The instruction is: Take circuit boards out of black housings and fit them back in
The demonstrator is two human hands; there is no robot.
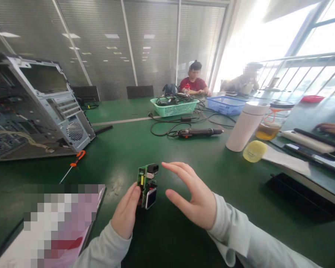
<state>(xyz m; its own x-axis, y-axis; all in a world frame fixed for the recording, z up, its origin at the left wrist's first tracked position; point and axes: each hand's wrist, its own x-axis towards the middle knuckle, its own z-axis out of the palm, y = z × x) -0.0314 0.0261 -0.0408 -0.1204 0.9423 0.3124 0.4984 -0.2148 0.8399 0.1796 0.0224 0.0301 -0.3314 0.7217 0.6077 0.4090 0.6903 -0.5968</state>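
My left hand [127, 212] holds a small green circuit board assembly [147, 184] by its left side, above the dark green table [123, 149]. The board stands on edge, with a black connector at its top, a yellow part on its left and a small dark square screen low on the right. Just right of it, my right hand [194, 197] is apart from the board, thumb and fingers spread, with nothing between them. An orange-handled screwdriver [77, 159] lies to the left, beside the open metal computer case [58, 100].
Beyond the hands lie a black electric screwdriver [199, 133] with its cord, a green basket [174, 108] of cables and a blue basket [226, 105]. A white bottle [245, 128] stands at right near a yellow object [255, 151]. Two people sit at the far side.
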